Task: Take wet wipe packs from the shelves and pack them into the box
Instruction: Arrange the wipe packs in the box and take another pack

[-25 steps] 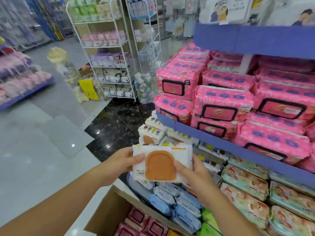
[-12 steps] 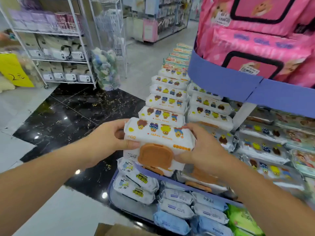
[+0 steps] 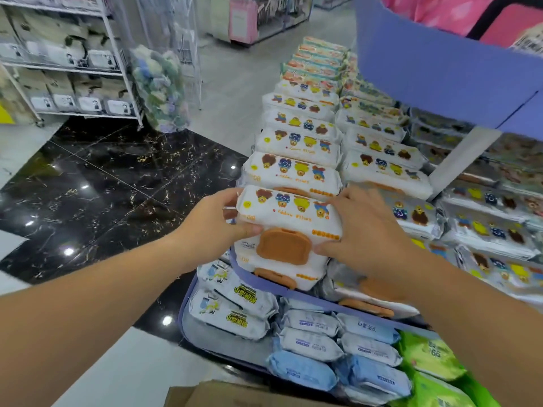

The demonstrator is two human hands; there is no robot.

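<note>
**Head view: two hands clasp a bear-print wipe pack at the shelf front**

A person's left hand [image 3: 217, 227] and right hand [image 3: 364, 236] grip a white wet wipe pack [image 3: 288, 214] from either end. Each thumb is pressed on the face nearest the camera. The left fingers curl behind the pack's left end, and the right fingers lie over its top right corner. The pack carries a strip of cartoon bears along its top and an orange-brown lid [image 3: 283, 245] on the front.

It sits at the near end of a row of matching packs [image 3: 293, 142] on the middle shelf, directly above another pack of the same kind [image 3: 276, 267]. Whether it rests on that one or is held just clear cannot be told.

A lilac shelf edge [image 3: 305, 299] runs below the stack. The tier beneath holds blue packs [image 3: 302, 374] with green packs [image 3: 429, 353] to their right. Pink packs [image 3: 440, 13] fill the shelf overhead.

A flap of the cardboard box [image 3: 235, 395] shows at the bottom edge of the frame, well below the hands. A white wire rack [image 3: 73, 69] stands across the black marble floor [image 3: 102, 186].
</note>
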